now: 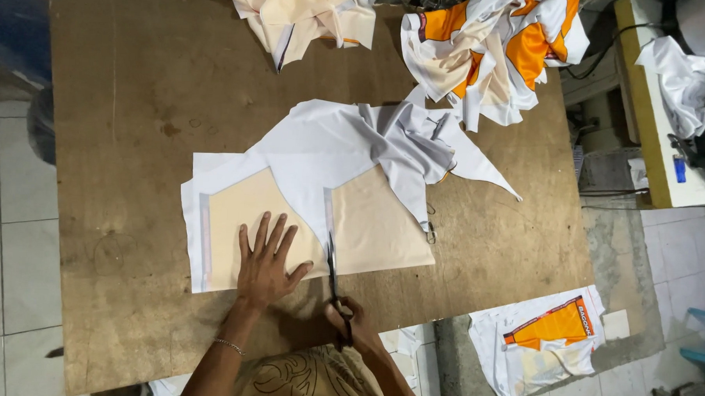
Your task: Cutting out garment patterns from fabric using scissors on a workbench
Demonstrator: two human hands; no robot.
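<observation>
The left hand (266,257) lies flat, fingers spread, pressing a beige fabric panel (234,225) on the near side of the wooden counter (129,96). Just right of it, the right hand (351,321) grips black scissors (333,269), blades in the cloth. White fabric (347,139) drapes behind; orange-and-white garments (490,47) are heaped at the far edge.
</observation>
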